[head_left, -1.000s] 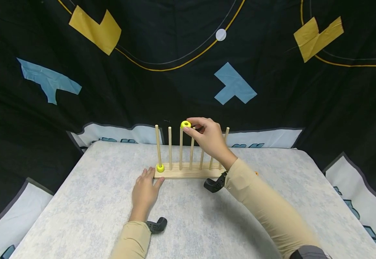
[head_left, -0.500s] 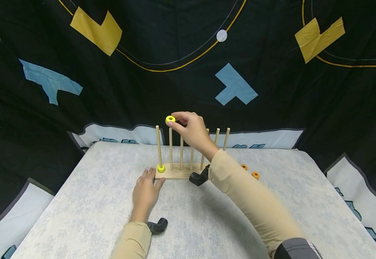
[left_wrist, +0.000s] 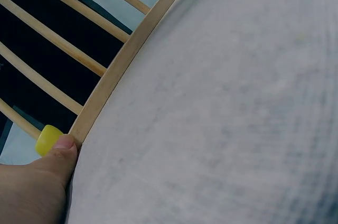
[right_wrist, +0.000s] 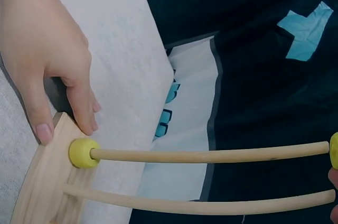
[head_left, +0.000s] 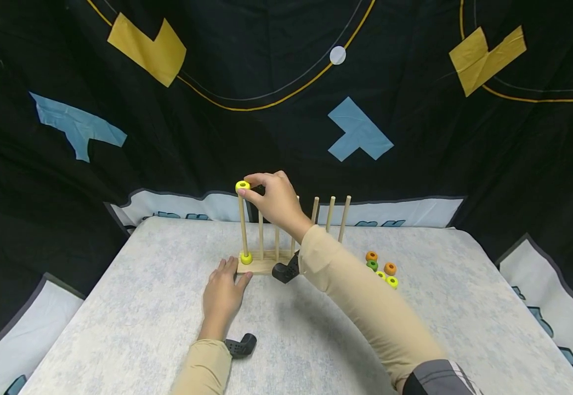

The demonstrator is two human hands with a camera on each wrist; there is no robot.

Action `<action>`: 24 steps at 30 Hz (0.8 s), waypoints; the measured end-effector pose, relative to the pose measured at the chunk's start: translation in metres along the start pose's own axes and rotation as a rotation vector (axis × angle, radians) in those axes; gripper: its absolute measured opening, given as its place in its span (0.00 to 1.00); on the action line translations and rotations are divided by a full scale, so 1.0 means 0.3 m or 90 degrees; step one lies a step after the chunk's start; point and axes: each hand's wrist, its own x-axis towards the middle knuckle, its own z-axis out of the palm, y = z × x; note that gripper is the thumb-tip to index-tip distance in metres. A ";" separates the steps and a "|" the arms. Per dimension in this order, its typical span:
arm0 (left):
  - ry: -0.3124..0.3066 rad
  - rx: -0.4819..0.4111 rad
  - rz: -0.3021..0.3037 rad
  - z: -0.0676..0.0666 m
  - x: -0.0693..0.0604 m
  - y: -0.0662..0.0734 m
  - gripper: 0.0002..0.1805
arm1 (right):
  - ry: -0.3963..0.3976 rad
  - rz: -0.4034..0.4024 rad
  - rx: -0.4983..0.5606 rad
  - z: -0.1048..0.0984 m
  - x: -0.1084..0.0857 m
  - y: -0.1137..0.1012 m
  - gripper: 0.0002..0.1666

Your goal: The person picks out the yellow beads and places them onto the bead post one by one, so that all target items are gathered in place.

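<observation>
A wooden peg stand (head_left: 256,268) with a row of upright pegs rests on the table. My right hand (head_left: 278,202) pinches a yellow bead (head_left: 243,185) between thumb and fingers at the top of the leftmost peg (head_left: 243,225). In the right wrist view a small gap seems to separate the held bead (right_wrist: 334,150) from the peg's tip. Another yellow bead (head_left: 246,258) sits low on that same peg, against the base. At the base's left end, my left hand (head_left: 221,293) grips it, thumb on the front edge, fingers (right_wrist: 79,105) on the other side.
Right of the stand lie loose beads on the table (head_left: 133,307): orange (head_left: 390,268), green (head_left: 372,265) and yellow (head_left: 392,282). The right forearm (head_left: 365,296) crosses in front of the stand and hides its right part. A black curtain (head_left: 247,142) hangs behind.
My right hand has carried the yellow bead leftward past other pegs to the leftmost peg's top. Loose beads at the right have come out from behind the arm. The left hand stays put.
</observation>
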 end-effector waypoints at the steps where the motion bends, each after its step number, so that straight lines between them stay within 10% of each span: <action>1: 0.001 0.000 0.000 0.001 0.001 0.001 0.37 | -0.002 -0.002 -0.005 0.001 -0.001 0.000 0.24; 24: 0.000 0.006 0.003 -0.004 0.000 0.006 0.36 | -0.034 -0.025 -0.108 0.017 0.009 -0.002 0.23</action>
